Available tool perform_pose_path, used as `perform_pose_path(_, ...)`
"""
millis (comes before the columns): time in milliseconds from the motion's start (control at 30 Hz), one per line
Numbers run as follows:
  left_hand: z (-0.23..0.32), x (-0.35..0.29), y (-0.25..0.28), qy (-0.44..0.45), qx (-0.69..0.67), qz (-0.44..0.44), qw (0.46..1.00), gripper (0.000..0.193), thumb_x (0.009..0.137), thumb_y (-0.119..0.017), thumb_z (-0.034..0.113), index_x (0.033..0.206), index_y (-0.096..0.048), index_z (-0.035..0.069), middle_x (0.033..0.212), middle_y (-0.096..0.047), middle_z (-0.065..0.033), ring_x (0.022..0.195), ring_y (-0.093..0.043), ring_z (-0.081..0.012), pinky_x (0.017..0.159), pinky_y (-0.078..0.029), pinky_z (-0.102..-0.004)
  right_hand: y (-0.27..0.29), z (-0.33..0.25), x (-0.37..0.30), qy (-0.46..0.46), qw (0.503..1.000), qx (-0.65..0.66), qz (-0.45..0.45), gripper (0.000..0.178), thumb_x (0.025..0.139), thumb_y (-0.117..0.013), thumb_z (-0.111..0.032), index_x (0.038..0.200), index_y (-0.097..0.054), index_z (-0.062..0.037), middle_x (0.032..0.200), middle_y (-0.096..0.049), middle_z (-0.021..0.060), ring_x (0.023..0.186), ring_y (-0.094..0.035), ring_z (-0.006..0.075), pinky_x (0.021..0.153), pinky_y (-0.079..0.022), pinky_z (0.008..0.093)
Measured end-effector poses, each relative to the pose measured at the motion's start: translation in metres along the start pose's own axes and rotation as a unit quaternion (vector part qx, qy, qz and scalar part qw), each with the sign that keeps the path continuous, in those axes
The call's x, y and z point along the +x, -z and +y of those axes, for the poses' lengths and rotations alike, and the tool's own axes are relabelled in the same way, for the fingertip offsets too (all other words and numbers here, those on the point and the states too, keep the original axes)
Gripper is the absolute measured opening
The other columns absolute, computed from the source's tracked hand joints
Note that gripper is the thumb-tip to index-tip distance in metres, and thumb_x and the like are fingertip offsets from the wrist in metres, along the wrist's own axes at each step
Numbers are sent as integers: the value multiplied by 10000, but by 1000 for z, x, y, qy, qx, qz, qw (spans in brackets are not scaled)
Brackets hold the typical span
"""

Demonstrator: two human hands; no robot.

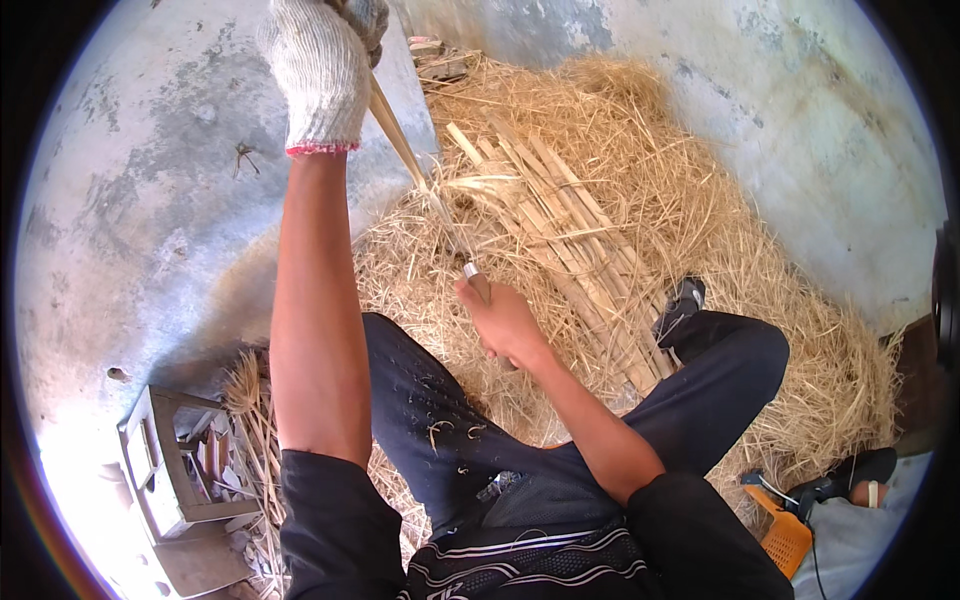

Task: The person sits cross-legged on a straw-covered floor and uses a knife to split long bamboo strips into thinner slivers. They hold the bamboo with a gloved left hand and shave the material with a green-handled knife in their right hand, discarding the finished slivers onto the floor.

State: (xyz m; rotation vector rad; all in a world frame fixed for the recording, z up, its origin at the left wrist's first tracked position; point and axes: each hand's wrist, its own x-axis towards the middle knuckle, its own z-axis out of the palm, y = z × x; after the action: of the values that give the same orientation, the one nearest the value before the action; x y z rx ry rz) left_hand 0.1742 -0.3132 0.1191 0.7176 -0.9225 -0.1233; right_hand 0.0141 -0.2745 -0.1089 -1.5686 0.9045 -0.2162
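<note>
My left hand (325,85), in a white knitted glove with a red cuff edge, is raised at the top left, closed around a long pale bamboo strip (396,132). The strip slants down toward my lap. Bare, my right hand (503,325) grips the handle of a knife (480,285) above my legs. Its narrow blade points up and left and meets the lower part of the strip; the exact contact is hard to make out. Right of the blade, a bundle of split bamboo slats (575,215) lies on the shavings.
Curly straw-coloured shavings (800,365) heap around my legs and against the worn wall (790,130). At lower left are a wooden frame (160,465) with scraps inside and thin sticks (262,440). An orange perforated plastic piece (787,540) lies at lower right.
</note>
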Motion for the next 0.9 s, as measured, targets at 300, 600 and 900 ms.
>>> perform_pose_path(300,-12,10,16,30,-46,-38,998,471,945,-473,399,554,-408,144,447,-372,-8,372,-327,-138,382,-212,-300,-9,100,57,77,995,-57,26,300,956,-631,-298,921,-506,-28,512,-485,40,369,-468,147,387,-407,342)
perform_pose_path(600,10,-5,-9,14,45,-28,998,399,934,-454,286,573,-430,117,491,-411,-45,407,-340,-143,403,-214,-295,-8,85,47,-37,974,219,-45,160,876,-679,-58,842,-524,-66,506,-450,-2,363,-407,119,359,-327,320)
perform_pose_path(900,8,1,3,-5,86,17,996,378,923,-492,292,601,-382,128,494,-393,-21,401,-319,-132,399,-217,-295,0,-28,-19,255,953,144,82,217,830,-703,-145,777,-557,5,591,-552,70,490,-507,149,478,-401,339)
